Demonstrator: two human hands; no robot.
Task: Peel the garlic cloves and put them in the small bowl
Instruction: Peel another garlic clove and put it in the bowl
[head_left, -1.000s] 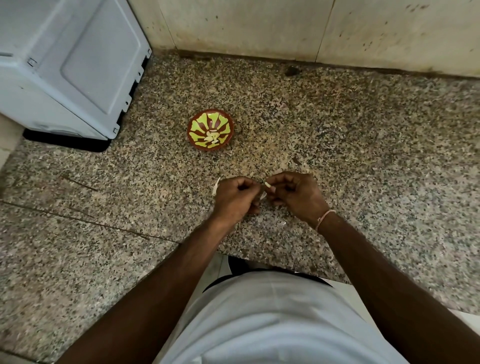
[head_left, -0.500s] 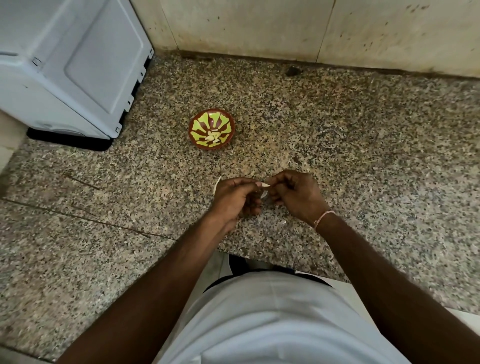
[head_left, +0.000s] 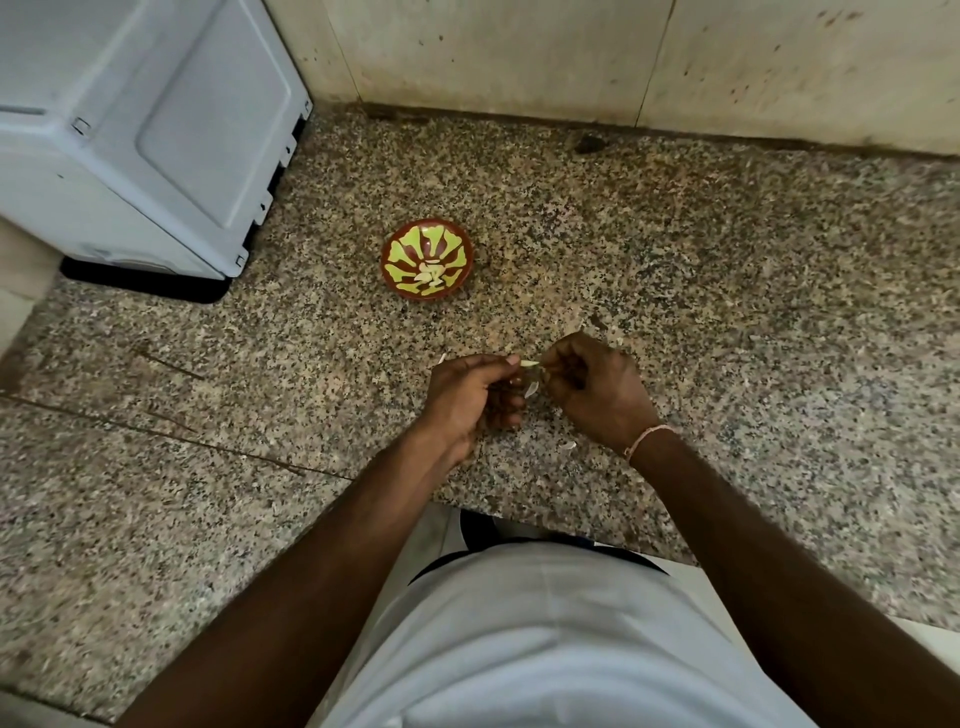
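Note:
A small red bowl (head_left: 427, 258) with a yellow-green leaf pattern sits on the speckled granite counter (head_left: 675, 270) and holds several pale peeled cloves. In front of it, over the counter, my left hand (head_left: 470, 397) and my right hand (head_left: 597, 389) meet fingertip to fingertip. Between them they pinch one pale garlic clove (head_left: 530, 363). A strip of white skin (head_left: 532, 388) hangs just below the clove. Curled fingers hide most of the clove.
A white appliance (head_left: 150, 130) stands at the back left on a black base. A tiled wall (head_left: 571, 57) closes the back. Bits of garlic skin (head_left: 569, 447) lie on the counter near my hands. The counter's front edge runs just below my wrists.
Both hands stayed in place over the counter. The fingers shifted slightly on the clove, and a strip of skin now hangs below it.

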